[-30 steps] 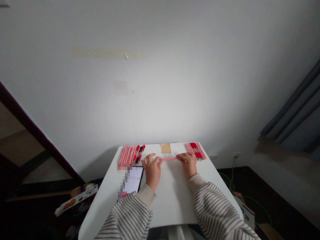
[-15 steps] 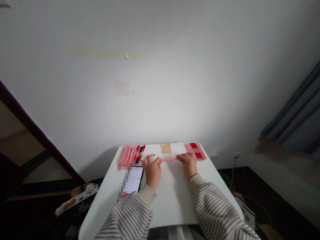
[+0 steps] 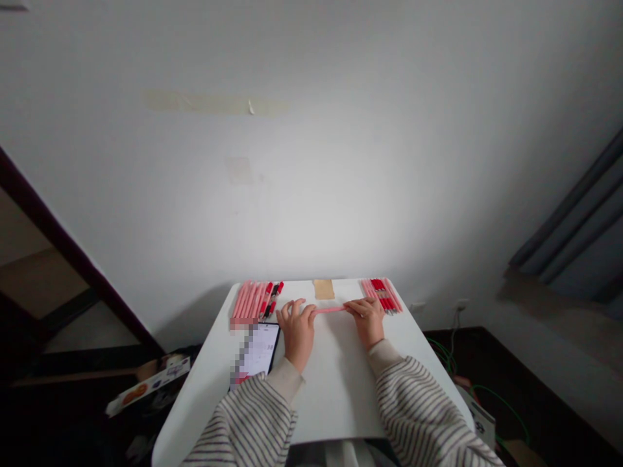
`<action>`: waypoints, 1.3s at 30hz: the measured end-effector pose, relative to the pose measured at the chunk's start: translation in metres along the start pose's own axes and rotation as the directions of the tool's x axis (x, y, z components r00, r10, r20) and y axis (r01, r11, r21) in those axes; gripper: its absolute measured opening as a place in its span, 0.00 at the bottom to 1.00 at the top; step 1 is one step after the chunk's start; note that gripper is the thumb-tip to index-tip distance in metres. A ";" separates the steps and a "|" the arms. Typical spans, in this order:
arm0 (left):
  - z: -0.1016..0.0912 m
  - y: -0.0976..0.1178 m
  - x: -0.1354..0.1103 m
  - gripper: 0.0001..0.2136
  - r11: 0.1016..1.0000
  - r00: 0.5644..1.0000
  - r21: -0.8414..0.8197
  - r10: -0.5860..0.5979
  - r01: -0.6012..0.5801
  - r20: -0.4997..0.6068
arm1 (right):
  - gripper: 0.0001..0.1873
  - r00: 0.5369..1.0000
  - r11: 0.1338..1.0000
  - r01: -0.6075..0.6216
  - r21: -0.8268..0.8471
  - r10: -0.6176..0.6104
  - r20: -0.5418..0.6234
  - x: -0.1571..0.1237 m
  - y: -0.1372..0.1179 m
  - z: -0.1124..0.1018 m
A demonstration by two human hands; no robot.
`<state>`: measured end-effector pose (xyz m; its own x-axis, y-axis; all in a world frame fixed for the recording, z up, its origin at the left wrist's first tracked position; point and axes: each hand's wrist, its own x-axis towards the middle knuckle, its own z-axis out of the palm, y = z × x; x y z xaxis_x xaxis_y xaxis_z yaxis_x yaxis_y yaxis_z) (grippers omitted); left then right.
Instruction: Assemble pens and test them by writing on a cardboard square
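**Two hands, one pink pen**

The left hand (image 3: pixel 296 331) and the right hand (image 3: pixel 367 319) each pinch one end of a pink pen (image 3: pixel 328 310). The fingers are closed on it. I think that keeps it flat, just over the white desk (image 3: pixel 335 395). More pink pens (image 3: pixel 248 301) lie in a neat row far left, and red pens (image 3: pixel 382 295) far right, easy to reach. A phone (image 3: pixel 257 353) lies by the left hand, but its words are too blurry to read.

Table (image 3: pixel 341 395): white top, smooth, matt. Pink pen (image 3: pixel 329 309) mid-table: looks plastic, slight sheen. Left pen row (image 3: pixel 248 300) and right pen row (image 3: pixel 382 294) at the table's far corners: same plastic look. Tan piece (image 3: pixel 323 288) at the table's far edge: matt paper or card. Phone (image 3: pixel 261 349) on the table's left: glossy screen. Sleeves (image 3: pixel 253 421) over the table's near edge: striped knit cloth.
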<state>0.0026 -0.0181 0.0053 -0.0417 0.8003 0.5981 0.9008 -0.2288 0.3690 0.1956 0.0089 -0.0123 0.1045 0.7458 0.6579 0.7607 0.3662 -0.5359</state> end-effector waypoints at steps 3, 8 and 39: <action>0.001 -0.001 0.000 0.09 1.000 1.000 -0.015 0.007 -0.007 0.015 | 0.15 1.000 1.000 0.000 -0.008 0.000 0.008 0.000 -0.001 -0.001; 0.002 -0.001 0.000 0.08 1.000 0.999 -0.009 -0.007 0.008 0.043 | 0.16 1.000 1.000 0.006 0.000 -0.006 0.014 0.000 0.000 -0.001; 0.007 0.001 -0.005 0.09 0.995 0.994 0.097 -0.002 -0.009 0.111 | 0.15 1.000 0.999 -0.014 -0.036 0.015 0.025 -0.001 0.003 0.003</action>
<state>0.0064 -0.0185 -0.0026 0.0051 0.8572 0.5149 0.9388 -0.1815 0.2929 0.1963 0.0105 -0.0164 0.1002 0.7649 0.6363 0.7819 0.3349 -0.5258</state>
